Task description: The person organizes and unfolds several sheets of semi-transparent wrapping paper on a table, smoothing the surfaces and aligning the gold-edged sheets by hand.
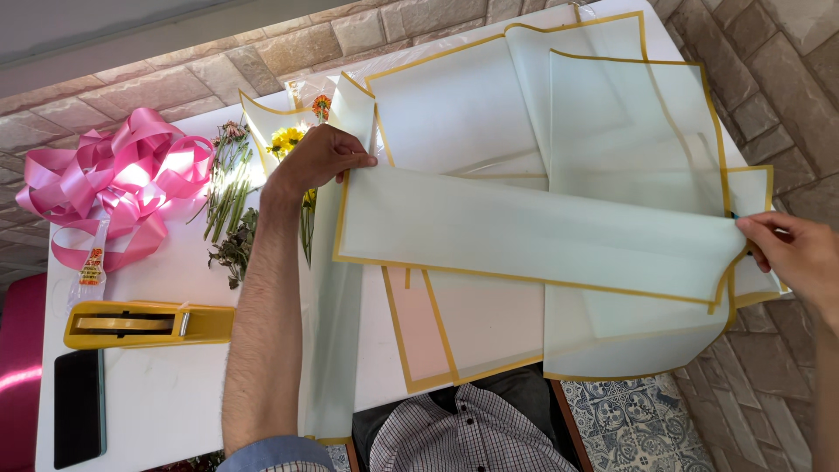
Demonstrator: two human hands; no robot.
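Pale mint sheet [533,232] with gold edging, folded into a long band, stretched flat; lying across overlapping sheets [489,114] on the table [166,402]

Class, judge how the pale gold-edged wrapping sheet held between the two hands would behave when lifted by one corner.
The sheet, pinched by left hand and right hand, is thin and translucent, so probably light and floppy. Its folded edge suggests it creases easily.

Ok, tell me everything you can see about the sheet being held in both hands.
The folded sheet is pale, translucent wrapping paper with a gold border, doubled into a long horizontal band. The left hand pinches its upper left corner, the right hand its right end. It lies over similar overlapping sheets spread on the white table.
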